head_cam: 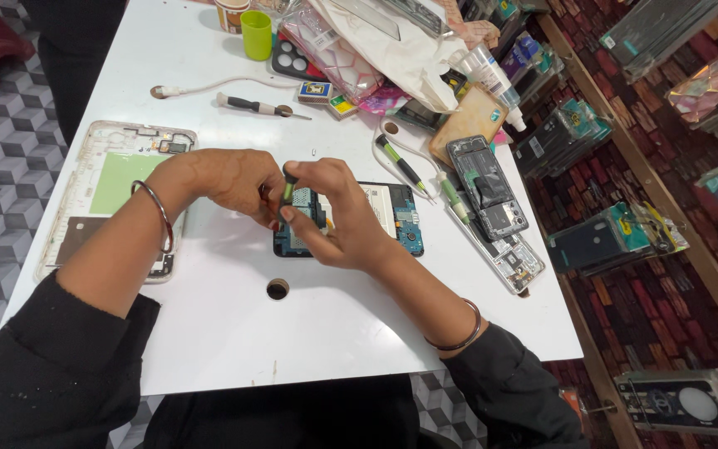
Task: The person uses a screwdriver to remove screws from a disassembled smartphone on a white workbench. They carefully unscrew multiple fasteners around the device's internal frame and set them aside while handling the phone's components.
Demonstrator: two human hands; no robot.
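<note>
An opened phone (392,218) with a blue circuit board and white battery lies flat in the middle of the white table (234,333). My right hand (338,218) grips a small green-handled screwdriver (287,189) upright over the phone's left end. My left hand (234,183) rests beside it, fingers curled against the phone's left edge and the tool. The screwdriver's tip is hidden by my fingers.
A tablet back frame (118,187) lies at the left edge. Other opened phones (489,193), two green-handled screwdrivers (400,162), a black-handled screwdriver (255,106), a green cup (256,35) and a white cable (209,85) lie beyond. A round hole (277,288) is in the table.
</note>
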